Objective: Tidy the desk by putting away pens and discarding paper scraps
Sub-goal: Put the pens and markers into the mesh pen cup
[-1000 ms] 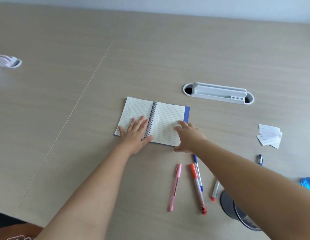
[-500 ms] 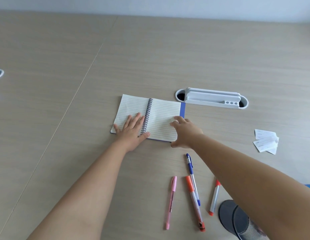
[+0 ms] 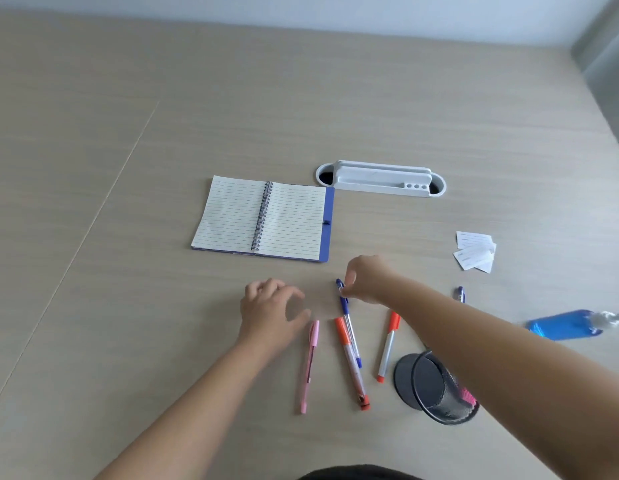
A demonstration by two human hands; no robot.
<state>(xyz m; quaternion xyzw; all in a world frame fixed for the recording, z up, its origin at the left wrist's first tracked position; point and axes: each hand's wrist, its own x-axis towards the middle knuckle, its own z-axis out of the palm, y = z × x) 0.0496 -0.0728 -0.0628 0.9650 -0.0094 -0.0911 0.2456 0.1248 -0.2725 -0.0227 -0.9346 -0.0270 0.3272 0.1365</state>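
on desk (image 3: 370, 98): five pens; right hand (image 3: 368, 279) grip pinches blue pen (image 3: 346, 308); left hand (image 3: 268, 311) loosely open, empty.

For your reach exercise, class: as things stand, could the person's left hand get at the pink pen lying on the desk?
Probably yes. The left hand hovers open just beside the cap end of the pink pen, with only bare desk between them. The neighbouring orange-capped marker lies apart, to its right.

left of the open notebook (image 3: 263, 220) the desk (image 3: 93, 237) lies bare and wide, and beyond it too. right of the notebook the way narrows: paper scraps (image 3: 474, 251), a blue bottle (image 3: 564, 323) and the mesh pen cup (image 3: 439, 389) crowd it.
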